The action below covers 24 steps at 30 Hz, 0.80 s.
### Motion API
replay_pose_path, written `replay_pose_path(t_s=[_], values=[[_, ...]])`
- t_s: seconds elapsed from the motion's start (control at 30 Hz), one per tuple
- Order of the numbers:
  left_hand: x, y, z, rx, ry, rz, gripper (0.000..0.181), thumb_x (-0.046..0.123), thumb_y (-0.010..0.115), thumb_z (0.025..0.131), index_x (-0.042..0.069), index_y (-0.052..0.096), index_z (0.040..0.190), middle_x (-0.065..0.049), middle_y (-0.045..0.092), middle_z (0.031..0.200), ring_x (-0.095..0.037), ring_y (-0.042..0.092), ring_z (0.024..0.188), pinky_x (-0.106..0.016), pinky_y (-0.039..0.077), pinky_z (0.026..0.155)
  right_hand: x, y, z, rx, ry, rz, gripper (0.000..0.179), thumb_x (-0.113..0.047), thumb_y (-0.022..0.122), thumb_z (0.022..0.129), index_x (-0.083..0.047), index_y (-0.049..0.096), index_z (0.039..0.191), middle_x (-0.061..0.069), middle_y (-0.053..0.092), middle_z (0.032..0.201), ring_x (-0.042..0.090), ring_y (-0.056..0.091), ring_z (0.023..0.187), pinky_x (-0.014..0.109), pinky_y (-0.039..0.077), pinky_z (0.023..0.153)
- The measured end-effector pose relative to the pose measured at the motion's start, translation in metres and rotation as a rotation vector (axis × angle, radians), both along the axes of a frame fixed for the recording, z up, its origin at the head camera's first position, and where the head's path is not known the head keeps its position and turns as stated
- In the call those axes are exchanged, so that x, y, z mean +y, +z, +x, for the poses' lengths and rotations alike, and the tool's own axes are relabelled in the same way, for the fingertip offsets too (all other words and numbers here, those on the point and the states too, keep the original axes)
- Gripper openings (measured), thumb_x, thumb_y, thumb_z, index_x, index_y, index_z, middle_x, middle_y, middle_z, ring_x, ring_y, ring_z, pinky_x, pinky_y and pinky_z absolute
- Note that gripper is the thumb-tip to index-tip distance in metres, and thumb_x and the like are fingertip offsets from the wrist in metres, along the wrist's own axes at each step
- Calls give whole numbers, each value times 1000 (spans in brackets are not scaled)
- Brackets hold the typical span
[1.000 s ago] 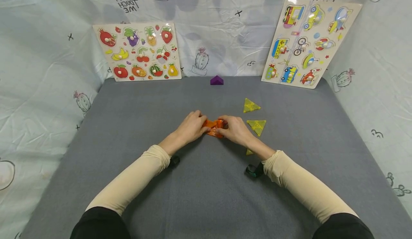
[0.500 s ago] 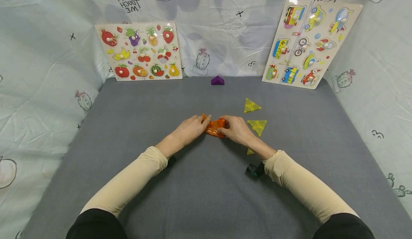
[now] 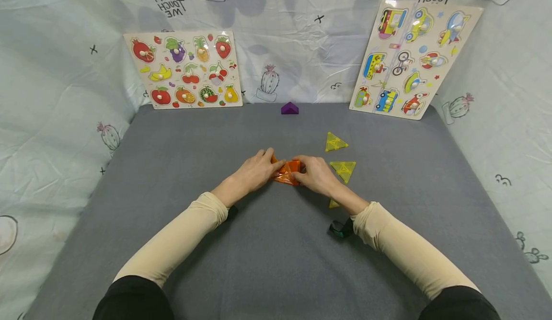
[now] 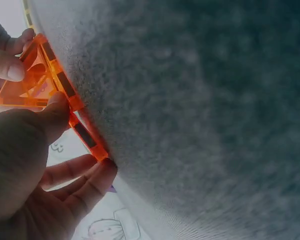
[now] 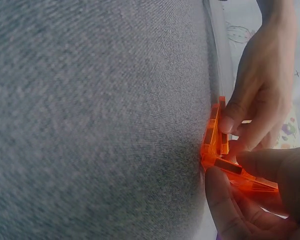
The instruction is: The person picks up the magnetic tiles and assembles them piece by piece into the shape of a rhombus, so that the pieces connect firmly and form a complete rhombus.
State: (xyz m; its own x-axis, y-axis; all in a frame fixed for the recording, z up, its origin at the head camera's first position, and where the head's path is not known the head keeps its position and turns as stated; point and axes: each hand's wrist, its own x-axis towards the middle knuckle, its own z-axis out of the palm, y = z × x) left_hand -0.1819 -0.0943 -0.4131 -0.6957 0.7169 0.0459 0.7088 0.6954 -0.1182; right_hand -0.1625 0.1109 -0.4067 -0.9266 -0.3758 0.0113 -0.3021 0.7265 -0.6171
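Note:
Translucent orange magnetic tiles [image 3: 290, 174] stand joined at angles on the grey cloth, between both hands in the head view. My left hand [image 3: 252, 172] pinches the left part; in the left wrist view its thumb presses the near face of the orange tiles [image 4: 65, 82] and its fingertips reach the lower end. My right hand [image 3: 318, 174] holds the right part between thumb and fingers. From the right wrist view, the orange tiles [image 5: 212, 132] show raised edges beside the left thumb. Fingers hide parts of the tiles.
Yellow triangular tiles [image 3: 343, 170] lie to the right, one partly under the right forearm. A purple piece [image 3: 290, 108] sits at the back edge. A fruit puzzle board [image 3: 189, 71] and a vehicle puzzle board [image 3: 414, 61] lean against the patterned cloth wall [image 3: 297, 51].
My left hand drew slightly left and down with its thumb raised, then came back, its thumb now over the orange tiles. The right hand has stayed nearly still, holding on.

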Motion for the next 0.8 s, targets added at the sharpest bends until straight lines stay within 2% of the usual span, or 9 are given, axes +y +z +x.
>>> replay_pose_path(t_s=[0.17, 0.4, 0.53, 0.8], values=[[-2, -1, 0, -20, -7, 71, 25, 18, 52, 102, 12, 63, 123, -16, 55, 103, -27, 58, 84, -38, 57, 65, 0, 0, 0, -5, -3, -6, 45, -17, 69, 90, 2, 60, 129, 19, 73, 104, 24, 71, 83, 32, 57, 66], [-9, 2, -5, -182, 30, 286, 27, 20, 50, 103, 6, 62, 123, -14, 62, 101, -27, 62, 86, -40, 54, 78, 0, 0, 0, -5, -5, 7, 46, -19, 69, 90, 2, 60, 130, 18, 73, 103, 22, 69, 80, 31, 55, 65], [-11, 3, -7, -245, 59, 364, 27, 18, 48, 104, 3, 61, 123, -13, 65, 99, -26, 62, 85, -40, 53, 76, -1, 0, 1, 6, -1, 11, 46, -18, 69, 90, 3, 60, 129, 19, 72, 105, 23, 70, 81, 32, 56, 65], [-12, 2, -11, -355, 82, 511, 28, 11, 49, 102, -2, 60, 125, -14, 69, 107, -25, 65, 95, -42, 53, 86, -3, 0, 1, 17, 17, 8, 43, -17, 69, 90, 4, 62, 127, 18, 73, 104, 22, 70, 81, 30, 55, 64]])
